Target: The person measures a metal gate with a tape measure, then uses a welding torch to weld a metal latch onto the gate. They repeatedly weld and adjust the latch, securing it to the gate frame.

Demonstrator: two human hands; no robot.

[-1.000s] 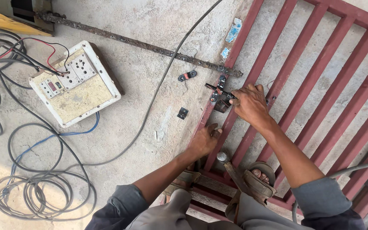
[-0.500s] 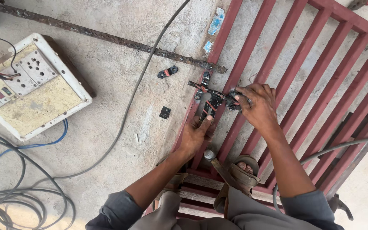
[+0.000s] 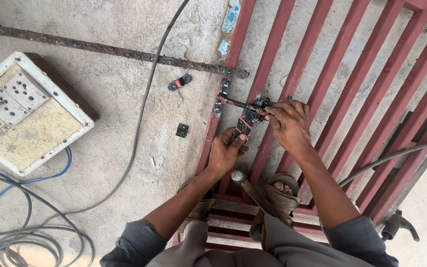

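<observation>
rough concrete floor carries a red-painted steel bar gate lying flat across the right half of the frame. at centre, a black metal clamp with red marks sits on one bar. it looks stiff, heavy and rigid (best gripped by its handle end). left hand is closed around its lower end, just below; right hand pinches its upper right part, fingers curled shut.

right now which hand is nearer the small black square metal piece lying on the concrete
Left. The left hand is just right of the small black square piece; the right hand lies farther right, over the red grille.
</observation>
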